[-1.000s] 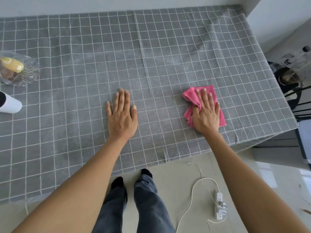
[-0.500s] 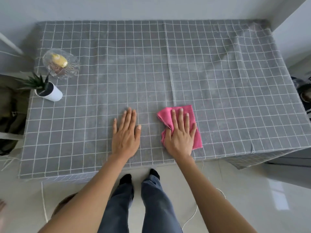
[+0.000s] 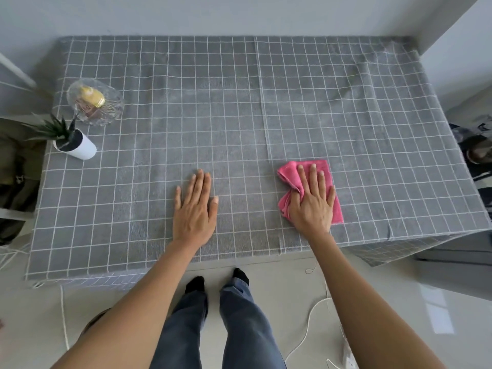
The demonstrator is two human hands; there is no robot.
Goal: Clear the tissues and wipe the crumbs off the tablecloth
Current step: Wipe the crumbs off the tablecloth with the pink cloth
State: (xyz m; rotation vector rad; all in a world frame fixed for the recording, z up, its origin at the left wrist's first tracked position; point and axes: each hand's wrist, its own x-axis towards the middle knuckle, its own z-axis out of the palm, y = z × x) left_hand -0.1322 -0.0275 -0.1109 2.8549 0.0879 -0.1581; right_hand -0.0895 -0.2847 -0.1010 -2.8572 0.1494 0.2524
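Landmark: grey checked tablecloth (image 3: pixel 239 115), spread over the whole table; every place below is given against it.
My left hand (image 3: pixel 194 209): flat on the tablecloth near its front edge, about mid-width, fingers straight and close together, palm down, holding nothing.
My right hand (image 3: pixel 314 203): flat too, fingers spread, pressing down on the pink cloth (image 3: pixel 334 206); the thumb side bunches a fold of it, so this is a press more than a closed grasp.
Pink cloth: on the tablecloth near the front edge, right of the centre seam, partly crumpled on its left side.
Tissues: none visible anywhere on the tablecloth; I judge that part done.
Crumbs: one tiny orange speck (image 3: pixel 209 172) just beyond my left fingertips; otherwise too small to tell.
Glass dish (image 3: pixel 111 113): far left of the tablecloth, with something yellow inside.
Potted plant (image 3: pixel 77 146): white pot just in front of the dish, at the left edge.
Step in hand: wiping, my left hand likely steadying the fabric.
Next move calls for: an even sweep of the cloth leftward toward the speck, pressure light enough not to ruck the tablecloth, stopping short of the pot and dish.
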